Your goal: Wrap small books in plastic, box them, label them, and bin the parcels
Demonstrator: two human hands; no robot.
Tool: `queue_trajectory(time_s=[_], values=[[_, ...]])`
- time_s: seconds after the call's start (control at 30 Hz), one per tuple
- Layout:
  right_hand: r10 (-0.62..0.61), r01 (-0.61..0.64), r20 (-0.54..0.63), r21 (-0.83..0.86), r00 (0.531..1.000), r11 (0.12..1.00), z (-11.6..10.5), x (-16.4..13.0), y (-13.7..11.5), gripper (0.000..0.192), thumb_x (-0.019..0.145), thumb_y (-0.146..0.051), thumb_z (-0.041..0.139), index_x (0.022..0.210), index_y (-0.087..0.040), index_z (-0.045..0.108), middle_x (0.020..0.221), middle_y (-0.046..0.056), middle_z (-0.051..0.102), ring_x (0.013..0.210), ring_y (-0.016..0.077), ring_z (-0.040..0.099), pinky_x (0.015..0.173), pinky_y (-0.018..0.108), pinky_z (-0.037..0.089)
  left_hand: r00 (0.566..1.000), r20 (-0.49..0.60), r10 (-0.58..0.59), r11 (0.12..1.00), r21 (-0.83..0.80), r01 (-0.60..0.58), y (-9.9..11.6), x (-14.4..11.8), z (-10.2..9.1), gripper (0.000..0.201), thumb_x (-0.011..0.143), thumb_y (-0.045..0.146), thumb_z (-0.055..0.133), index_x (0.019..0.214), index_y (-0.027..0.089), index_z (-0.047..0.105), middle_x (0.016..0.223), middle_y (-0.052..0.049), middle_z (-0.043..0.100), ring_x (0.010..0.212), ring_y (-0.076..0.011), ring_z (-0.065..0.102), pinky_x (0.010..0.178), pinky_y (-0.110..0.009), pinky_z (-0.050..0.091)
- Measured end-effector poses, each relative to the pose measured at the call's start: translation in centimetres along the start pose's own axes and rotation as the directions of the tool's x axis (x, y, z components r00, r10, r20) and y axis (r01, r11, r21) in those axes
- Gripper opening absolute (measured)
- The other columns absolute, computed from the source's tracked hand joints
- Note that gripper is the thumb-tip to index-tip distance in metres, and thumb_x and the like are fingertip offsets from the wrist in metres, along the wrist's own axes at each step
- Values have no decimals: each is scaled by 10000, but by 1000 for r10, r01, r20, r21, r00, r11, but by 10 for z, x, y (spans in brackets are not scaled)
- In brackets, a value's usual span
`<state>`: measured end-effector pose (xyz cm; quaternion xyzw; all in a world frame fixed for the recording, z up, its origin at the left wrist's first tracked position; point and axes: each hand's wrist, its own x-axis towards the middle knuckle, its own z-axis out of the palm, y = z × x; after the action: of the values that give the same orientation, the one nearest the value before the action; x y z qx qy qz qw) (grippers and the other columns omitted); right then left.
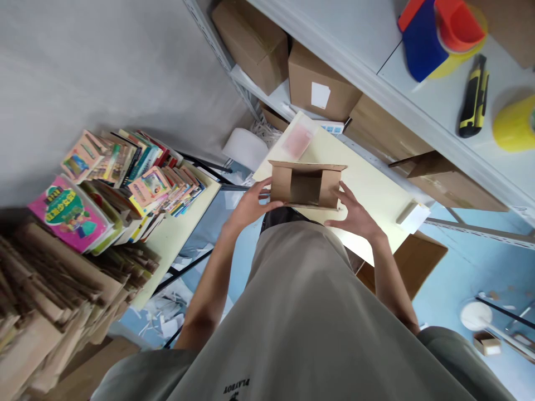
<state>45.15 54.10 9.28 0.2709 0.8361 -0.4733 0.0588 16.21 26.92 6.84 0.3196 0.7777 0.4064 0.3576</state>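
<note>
A small brown cardboard box (305,185), partly folded with its flaps standing up, rests at the near edge of a pale yellow table (368,184). My left hand (251,204) grips the box's left end. My right hand (353,214) holds its right end, fingers against the side wall. A pink flat packet (297,140) lies farther back on the table. A white block (413,216) sits at the table's right edge.
Several colourful books (125,172) are stacked on a second table at left, with piles of flat cardboard (50,289) beside them. Metal shelving holds cardboard boxes (320,83), a yellow-black utility knife (473,106), a tape dispenser (438,33) and yellow tape (514,122).
</note>
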Motion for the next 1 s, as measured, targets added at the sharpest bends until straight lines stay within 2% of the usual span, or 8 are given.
queue_trajectory(time_s=[0.17,0.23,0.37,0.53,0.63,0.8,0.9,1.0], values=[[15,-20,-192,-24,981,999,12,13,6,632,1112,-727,594,1523,-273,749,1712,174,636,1293,425,811,1098,675,699,982,-191,-7,978,203,46,2,21,17,1045,1002,425,908,1860,290,327,1388,-117,801,969,-239,810,987,-387,680],[71,-81,-257,-28,964,996,16,21,8,776,1102,-708,596,1728,-250,561,1626,205,691,1120,395,846,998,656,726,985,-172,28,970,244,15,2,26,19,1040,1015,335,875,1875,327,291,1369,-90,783,891,-204,790,954,-362,672],[69,-92,-254,-77,965,993,13,29,4,1134,1048,-658,686,1928,-309,61,1815,212,515,1048,369,838,946,624,737,991,-118,59,964,263,-26,3,31,19,1045,1005,255,839,1876,366,271,1376,-59,749,875,-179,782,950,-343,670],[38,-62,-222,-99,974,993,6,28,2,1208,1031,-581,723,1926,-339,-52,1810,183,532,1013,353,838,951,624,743,995,-85,45,965,261,-21,1,33,15,1074,969,223,865,1862,364,285,1358,-45,741,869,-173,777,963,-344,670],[36,-58,-233,-89,972,994,7,25,7,1141,1035,-566,724,1930,-341,53,1774,183,563,1042,359,841,951,632,751,992,-116,53,968,251,-23,-1,32,15,862,980,209,838,1745,331,461,1342,-53,752,908,-192,791,957,-349,678],[9,-36,-263,-99,965,994,20,25,21,617,1073,-655,663,1570,-293,714,1709,161,582,1098,341,835,975,629,757,986,-124,111,966,245,-78,-12,22,21,198,1076,312,732,1263,247,740,1346,-94,725,932,-203,798,925,-357,679],[51,-49,-337,16,940,999,36,33,37,535,1090,-740,599,1241,-273,813,1621,151,633,1181,323,812,1032,595,751,985,-151,85,982,183,-56,-24,22,34,212,1112,441,695,1108,235,747,1266,-91,747,941,-209,801,885,-350,680],[223,-146,-362,228,905,963,54,46,52,705,1007,-866,626,1372,-272,728,1548,181,696,1277,340,792,975,534,756,972,-223,-77,994,55,91,-40,31,55,349,1001,485,832,1209,228,719,1273,-93,778,938,-207,798,841,-346,686]])
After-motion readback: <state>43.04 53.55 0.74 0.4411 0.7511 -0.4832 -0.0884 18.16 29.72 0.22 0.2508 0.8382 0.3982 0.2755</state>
